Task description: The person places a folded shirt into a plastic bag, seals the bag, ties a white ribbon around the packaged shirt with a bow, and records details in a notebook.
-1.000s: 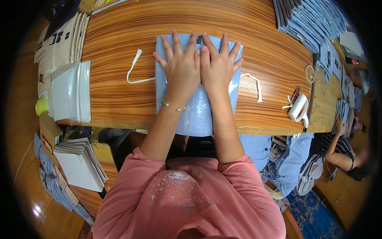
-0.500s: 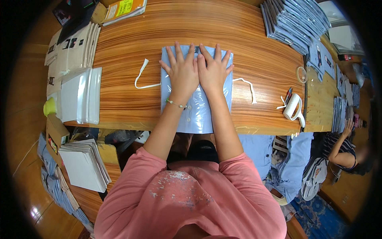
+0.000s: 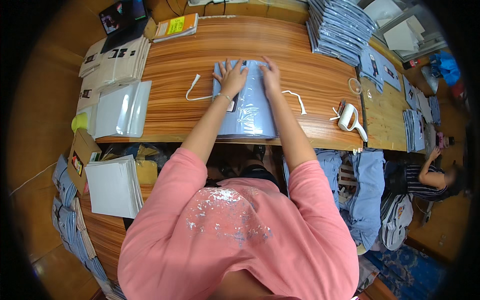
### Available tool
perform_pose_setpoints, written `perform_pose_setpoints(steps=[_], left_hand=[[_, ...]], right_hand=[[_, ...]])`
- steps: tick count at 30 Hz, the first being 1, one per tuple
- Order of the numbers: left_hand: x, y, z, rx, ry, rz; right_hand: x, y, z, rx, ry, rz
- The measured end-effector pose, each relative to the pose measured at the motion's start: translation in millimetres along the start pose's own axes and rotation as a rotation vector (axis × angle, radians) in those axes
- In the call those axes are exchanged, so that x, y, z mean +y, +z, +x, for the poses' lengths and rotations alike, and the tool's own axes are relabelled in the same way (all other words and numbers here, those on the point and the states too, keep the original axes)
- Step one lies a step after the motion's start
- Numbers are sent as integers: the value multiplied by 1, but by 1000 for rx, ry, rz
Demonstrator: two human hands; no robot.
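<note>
A folded light-blue shirt (image 3: 252, 112) in a shiny clear plastic bag lies on the wooden table (image 3: 175, 55) in front of me. My left hand (image 3: 233, 80) rests flat on its upper left part, fingers spread. At the upper right edge of the bag is my right hand (image 3: 270, 79), its fingers stretched out and apart. A dark label (image 3: 232, 103) shows through the plastic beside my left wrist. White strips stick out on both sides of the shirt, a left strip (image 3: 190, 90) and a right strip (image 3: 298, 100).
Bagged blue shirts (image 3: 340, 32) are stacked at the far right. Beige packages (image 3: 120, 62) and clear plastic bags (image 3: 122, 112) lie at left, near a laptop (image 3: 122, 22). A white-handled roller (image 3: 350, 117) and tape ring (image 3: 355, 86) sit at right. Another person (image 3: 425, 175) is farther right.
My right hand has shifted from lying flat beside the left hand to the shirt's right edge. My hands have moved apart, and the dark label now shows. The whole view has shifted.
</note>
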State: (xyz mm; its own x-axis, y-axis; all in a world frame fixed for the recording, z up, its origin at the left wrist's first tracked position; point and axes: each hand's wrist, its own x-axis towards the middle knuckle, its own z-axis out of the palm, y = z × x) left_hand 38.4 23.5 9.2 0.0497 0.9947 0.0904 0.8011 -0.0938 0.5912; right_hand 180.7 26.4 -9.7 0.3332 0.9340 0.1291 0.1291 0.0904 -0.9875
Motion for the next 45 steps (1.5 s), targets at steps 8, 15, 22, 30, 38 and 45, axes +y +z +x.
perform_pose_setpoints(steps=[8, 15, 22, 30, 38, 45], left_hand=[[-61, -61, -23, -338, -413, -1180], [-62, -59, -31, -379, -331, -959], [-129, -65, -158, -369, 72, -814], [-95, -62, -208, -8, 306, -372], [-101, -56, -202, -43, 245, -345], [-105, -44, -204, -51, 77, -645]], right_hand=[[27, -83, 9, -262, 677, 235], [-28, -58, -8, -293, 810, 128], [-33, -128, -135, -302, 321, -16], [1, -114, -203, -297, 24, -51], [-18, -109, -203, -234, 176, -272], [22, -117, -205, -156, -223, -324]])
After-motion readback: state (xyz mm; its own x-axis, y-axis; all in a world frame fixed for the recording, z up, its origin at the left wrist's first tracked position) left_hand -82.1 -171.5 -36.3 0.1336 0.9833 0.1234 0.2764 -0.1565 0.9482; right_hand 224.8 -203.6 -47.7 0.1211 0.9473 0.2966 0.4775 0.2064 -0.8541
